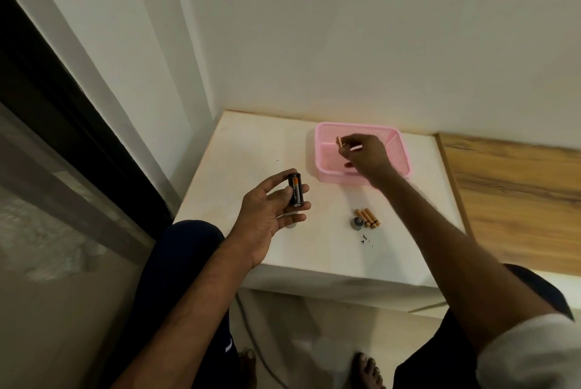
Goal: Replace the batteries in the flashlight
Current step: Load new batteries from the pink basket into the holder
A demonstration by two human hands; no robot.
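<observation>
My left hand [267, 209] holds a short black battery holder [296, 190] upright above the white table, with an orange-and-black battery showing in it. Over the pink basket [397, 149], my right hand [366, 154] pinches a copper-coloured battery [340, 141] between its fingertips; a second one [356, 147] seems to stick out of the same grip. Three more copper batteries [368, 218] lie side by side on the table, and a small round black flashlight cap [357, 222] rests against them.
The white table [239, 149] stands in a corner, with walls behind and to the left. A wooden surface [515, 200] adjoins it on the right. Small dark scraps [364, 239] lie near the table's front edge. My knees and bare feet are below.
</observation>
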